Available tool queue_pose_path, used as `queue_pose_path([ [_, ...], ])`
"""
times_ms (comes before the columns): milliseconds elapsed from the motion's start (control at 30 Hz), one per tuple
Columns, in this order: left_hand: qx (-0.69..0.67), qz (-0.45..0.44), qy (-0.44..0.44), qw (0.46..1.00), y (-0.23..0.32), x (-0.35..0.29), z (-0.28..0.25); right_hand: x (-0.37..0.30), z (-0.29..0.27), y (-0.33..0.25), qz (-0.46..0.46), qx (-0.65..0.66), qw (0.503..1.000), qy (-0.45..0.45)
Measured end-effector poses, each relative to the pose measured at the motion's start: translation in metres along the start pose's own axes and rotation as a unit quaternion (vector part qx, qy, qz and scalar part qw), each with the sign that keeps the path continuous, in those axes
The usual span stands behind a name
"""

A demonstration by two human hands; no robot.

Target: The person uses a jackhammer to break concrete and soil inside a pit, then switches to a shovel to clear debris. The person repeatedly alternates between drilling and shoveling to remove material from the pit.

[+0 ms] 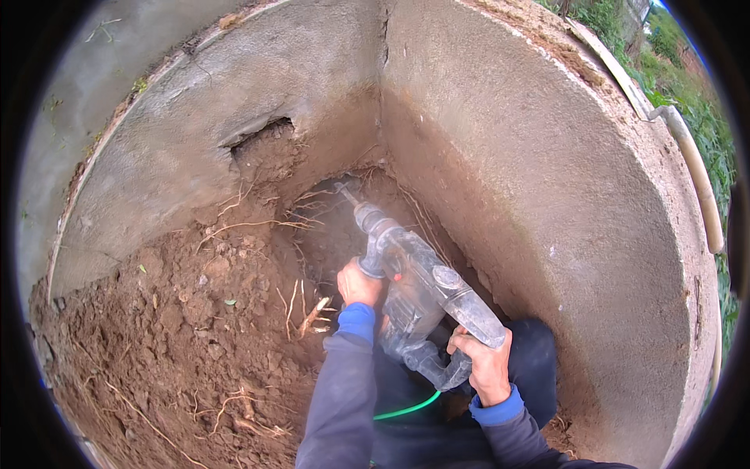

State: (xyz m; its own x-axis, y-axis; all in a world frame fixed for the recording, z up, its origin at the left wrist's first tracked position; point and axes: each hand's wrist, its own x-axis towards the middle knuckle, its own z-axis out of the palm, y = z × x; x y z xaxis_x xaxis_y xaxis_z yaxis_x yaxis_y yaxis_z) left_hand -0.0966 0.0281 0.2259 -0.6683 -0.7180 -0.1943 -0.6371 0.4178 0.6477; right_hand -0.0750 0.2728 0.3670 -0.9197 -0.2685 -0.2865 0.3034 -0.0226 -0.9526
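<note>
Dusty drill (426, 273) tilted, left grip (359, 283) wrapped round its front handle (373, 262), right grip (487, 366) clasping its rear handle (456, 370), bit (346, 193) pointing toward dirt (269, 187) near the wall corner (381, 102)

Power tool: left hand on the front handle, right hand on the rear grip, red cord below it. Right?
Not quite: the cord below the power tool is green, not red, in the head view. The left hand on the front handle and right hand on the rear grip are correct.

Gry drill (422, 264), brt-blue cuffs (358, 321), dk bluish-gry sleeves (341, 395), grn cord (412, 408), brn soil (176, 332), gry-to-brn walls (508, 133)
</note>
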Motion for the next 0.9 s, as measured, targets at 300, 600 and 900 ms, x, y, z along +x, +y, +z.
queue_pose_path([
  [300, -0.080, -0.005, 0.028, 0.996, -0.001, -0.003, 0.000, -0.006, -0.002, 0.018, -0.163, -0.188, 0.966, -0.065],
  [600, -0.074, -0.009, 0.040, 0.996, -0.008, 0.005, 0.005, -0.005, 0.007, 0.021, -0.068, -0.136, 0.987, -0.043],
  [900, -0.049, 0.009, 0.041, 0.998, -0.016, 0.003, 0.013, -0.013, 0.005, 0.027, -0.047, -0.058, 0.997, -0.019],
])
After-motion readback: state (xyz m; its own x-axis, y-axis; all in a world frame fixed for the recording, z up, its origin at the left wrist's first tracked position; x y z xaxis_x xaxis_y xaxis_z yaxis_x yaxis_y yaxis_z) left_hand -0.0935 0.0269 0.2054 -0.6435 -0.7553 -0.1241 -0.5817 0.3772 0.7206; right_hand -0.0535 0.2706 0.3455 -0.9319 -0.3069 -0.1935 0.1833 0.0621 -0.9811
